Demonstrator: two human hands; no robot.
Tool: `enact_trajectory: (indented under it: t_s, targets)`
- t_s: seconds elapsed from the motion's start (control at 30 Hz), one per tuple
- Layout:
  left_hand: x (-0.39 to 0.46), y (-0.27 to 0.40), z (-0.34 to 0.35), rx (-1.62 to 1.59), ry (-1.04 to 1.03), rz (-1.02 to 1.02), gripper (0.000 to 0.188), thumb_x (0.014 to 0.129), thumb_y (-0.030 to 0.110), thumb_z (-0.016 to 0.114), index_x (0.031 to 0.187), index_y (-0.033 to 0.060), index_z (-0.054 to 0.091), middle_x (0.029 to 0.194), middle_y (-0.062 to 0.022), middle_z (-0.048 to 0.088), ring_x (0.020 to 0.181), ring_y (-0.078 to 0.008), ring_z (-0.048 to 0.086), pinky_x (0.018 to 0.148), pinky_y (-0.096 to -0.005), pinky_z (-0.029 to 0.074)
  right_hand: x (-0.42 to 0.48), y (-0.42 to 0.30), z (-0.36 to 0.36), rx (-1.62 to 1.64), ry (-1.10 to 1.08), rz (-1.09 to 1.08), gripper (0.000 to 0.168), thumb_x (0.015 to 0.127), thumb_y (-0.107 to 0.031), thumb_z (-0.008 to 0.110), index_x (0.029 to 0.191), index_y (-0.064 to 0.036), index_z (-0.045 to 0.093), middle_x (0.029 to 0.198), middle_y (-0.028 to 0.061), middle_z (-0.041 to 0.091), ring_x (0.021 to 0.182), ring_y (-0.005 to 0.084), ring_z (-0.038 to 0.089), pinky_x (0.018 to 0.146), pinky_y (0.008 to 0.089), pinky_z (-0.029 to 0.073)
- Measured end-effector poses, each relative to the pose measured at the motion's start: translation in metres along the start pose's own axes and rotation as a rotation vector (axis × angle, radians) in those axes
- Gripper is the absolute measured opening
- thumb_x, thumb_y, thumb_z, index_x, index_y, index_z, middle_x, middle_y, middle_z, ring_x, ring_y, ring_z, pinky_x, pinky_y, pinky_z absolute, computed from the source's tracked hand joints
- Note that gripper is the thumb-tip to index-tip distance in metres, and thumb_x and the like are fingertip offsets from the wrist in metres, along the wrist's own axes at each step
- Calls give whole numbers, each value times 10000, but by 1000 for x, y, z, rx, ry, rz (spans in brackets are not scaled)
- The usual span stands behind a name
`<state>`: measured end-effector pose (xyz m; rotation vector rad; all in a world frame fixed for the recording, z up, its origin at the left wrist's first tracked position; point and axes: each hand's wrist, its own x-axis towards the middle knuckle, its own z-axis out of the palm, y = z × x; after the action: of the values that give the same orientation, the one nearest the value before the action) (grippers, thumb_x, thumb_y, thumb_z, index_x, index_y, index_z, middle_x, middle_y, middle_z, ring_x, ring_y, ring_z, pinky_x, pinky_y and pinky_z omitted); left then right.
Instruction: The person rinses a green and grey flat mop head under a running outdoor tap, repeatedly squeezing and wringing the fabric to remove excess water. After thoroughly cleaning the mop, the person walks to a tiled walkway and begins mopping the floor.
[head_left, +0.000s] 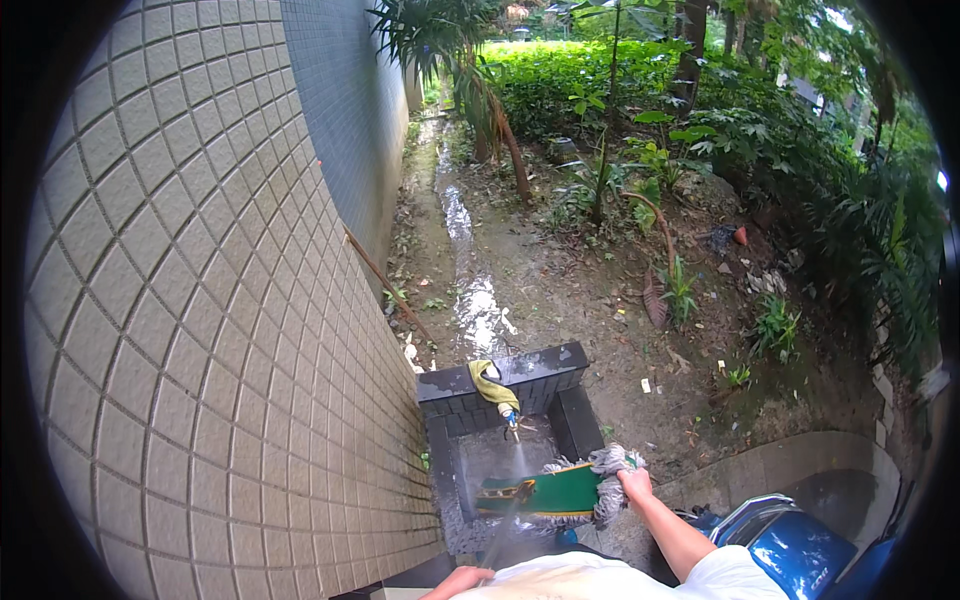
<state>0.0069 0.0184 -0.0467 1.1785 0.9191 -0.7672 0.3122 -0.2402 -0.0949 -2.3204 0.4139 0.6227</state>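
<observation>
A flat dust mop with a green backing (566, 491) and grey string fringe lies tilted over a dark tiled wash basin (441, 469). My right hand (636, 484) grips the fringe at the mop's right end. Low in the picture, my left hand (469, 579) is closed around the mop handle (501, 536), which looks blurred and wet. Water sprays from a tap (511, 424) onto the mop's left part, near the handle joint. A yellow-green cloth (491, 386) hangs over the basin's back ledge, just above the tap.
Close on the left rises a beige tiled wall (225, 337). A blue scooter (799, 547) stands at the lower right, near my right arm. Behind the basin, a wet channel (476, 307) runs through muddy ground. A wooden stick (386, 281) leans against the wall.
</observation>
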Motion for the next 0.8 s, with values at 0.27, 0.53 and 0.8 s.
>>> enact_trajectory:
  t_s: [0.27,0.53,0.8]
  targets:
    - [-10,11,3,74,82,26,230,746,213,606,805,-7,641,753,-25,606,677,-89,530,614,-245,412,-1,-40,9,-66,59,-128,460,644,-326,560,885,66,575,890,263,579,881,359,567,773,401,435]
    - [-12,0,-5,26,136,137,190,745,220,595,728,34,633,615,18,542,531,-70,450,489,-244,340,14,-112,31,-119,-121,-255,465,638,-333,526,880,62,578,897,270,573,896,364,559,800,400,427]
    - [-8,-16,-9,63,143,124,228,733,246,609,738,20,628,664,-8,569,611,-83,498,550,-249,382,-24,-114,34,-144,-16,-336,489,651,-355,528,933,43,555,950,263,559,935,378,533,806,411,418]
